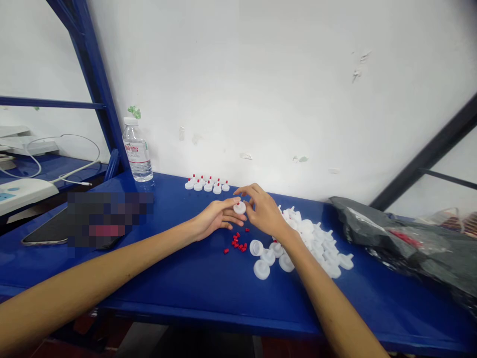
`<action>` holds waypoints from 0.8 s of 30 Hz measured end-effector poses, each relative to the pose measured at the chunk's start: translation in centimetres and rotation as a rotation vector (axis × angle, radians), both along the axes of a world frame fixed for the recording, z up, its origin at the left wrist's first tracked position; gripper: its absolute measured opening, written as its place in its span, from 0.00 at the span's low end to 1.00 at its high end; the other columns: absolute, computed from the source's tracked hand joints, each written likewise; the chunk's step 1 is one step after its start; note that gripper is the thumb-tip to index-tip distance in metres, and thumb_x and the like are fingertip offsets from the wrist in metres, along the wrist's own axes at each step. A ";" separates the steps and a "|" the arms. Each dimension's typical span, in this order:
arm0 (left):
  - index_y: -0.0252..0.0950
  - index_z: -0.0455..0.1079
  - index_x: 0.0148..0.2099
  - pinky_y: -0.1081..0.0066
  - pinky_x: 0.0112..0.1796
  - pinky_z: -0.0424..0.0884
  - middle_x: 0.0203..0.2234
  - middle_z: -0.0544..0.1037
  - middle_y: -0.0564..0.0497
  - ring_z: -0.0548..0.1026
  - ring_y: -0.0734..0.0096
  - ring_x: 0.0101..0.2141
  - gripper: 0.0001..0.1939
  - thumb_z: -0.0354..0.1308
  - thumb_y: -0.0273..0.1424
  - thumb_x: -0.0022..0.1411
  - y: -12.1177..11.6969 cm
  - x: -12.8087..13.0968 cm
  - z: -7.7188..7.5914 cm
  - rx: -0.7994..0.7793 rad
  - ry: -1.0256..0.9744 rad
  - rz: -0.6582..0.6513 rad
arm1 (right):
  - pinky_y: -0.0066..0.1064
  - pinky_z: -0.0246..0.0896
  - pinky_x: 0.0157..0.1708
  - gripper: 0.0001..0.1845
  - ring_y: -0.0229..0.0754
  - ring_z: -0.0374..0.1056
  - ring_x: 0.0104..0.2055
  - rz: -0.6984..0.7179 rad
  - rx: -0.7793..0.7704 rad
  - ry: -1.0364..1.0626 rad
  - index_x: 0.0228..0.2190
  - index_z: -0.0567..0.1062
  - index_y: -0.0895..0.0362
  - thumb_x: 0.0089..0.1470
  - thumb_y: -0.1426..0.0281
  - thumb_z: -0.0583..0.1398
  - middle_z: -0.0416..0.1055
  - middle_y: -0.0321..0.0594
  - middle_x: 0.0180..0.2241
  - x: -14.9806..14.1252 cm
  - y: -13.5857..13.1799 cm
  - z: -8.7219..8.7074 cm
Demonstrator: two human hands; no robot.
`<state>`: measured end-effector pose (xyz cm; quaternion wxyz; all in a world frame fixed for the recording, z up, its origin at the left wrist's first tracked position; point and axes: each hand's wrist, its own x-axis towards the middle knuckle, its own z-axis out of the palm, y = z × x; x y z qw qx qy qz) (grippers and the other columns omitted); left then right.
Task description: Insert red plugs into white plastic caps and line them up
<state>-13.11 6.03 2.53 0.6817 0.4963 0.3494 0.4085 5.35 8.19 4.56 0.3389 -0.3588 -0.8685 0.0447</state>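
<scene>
My left hand (219, 217) pinches a white round spout cap (239, 208) between thumb and fingers, and a bit of red shows at its top by the thumb. Close on the right side of that cap is my right hand (263, 210), its fingers bent and apart, with the index finger arched above the cap. I see nothing held in it, though part of its inner side is hidden. Below my hands lie several small red tips (238, 242), loose on the table. A heap of white spout caps (316, 241) spreads beside and behind my right forearm.
Several white caps with red tips (207, 185) stand in rows near the wall. A water bottle (137, 151) stands at the back left of the blue table (186, 288). A dark tablet-like device (48, 231) lies left, partly blurred; a black plastic bag (402, 243) lies right.
</scene>
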 end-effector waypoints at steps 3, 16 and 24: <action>0.30 0.75 0.38 0.75 0.27 0.65 0.31 0.81 0.41 0.77 0.69 0.29 0.25 0.60 0.51 0.60 0.2 -0.2 0.0 0.052 0.051 0.052 | 0.32 0.62 0.36 0.26 0.40 0.69 0.35 -0.018 0.012 -0.086 0.51 0.71 0.51 0.55 0.82 0.51 0.69 0.41 0.49 -0.2 -0.5 0.3; 0.29 0.75 0.34 0.75 0.24 0.60 0.25 0.81 0.41 0.73 0.74 0.22 0.25 0.63 0.50 0.55 0.7 -0.6 0.6 0.067 0.199 0.174 | 0.32 0.58 0.34 0.19 0.38 0.67 0.32 -0.034 0.048 -0.156 0.48 0.73 0.52 0.57 0.78 0.53 0.71 0.39 0.46 0.3 -1.0 1.0; 0.29 0.77 0.34 0.76 0.24 0.60 0.25 0.80 0.43 0.73 0.75 0.22 0.25 0.61 0.51 0.57 0.8 -0.9 0.5 0.082 0.206 0.167 | 0.32 0.56 0.34 0.10 0.41 0.68 0.35 0.028 0.012 -0.181 0.43 0.75 0.53 0.61 0.64 0.59 0.73 0.38 0.38 0.2 -1.2 1.4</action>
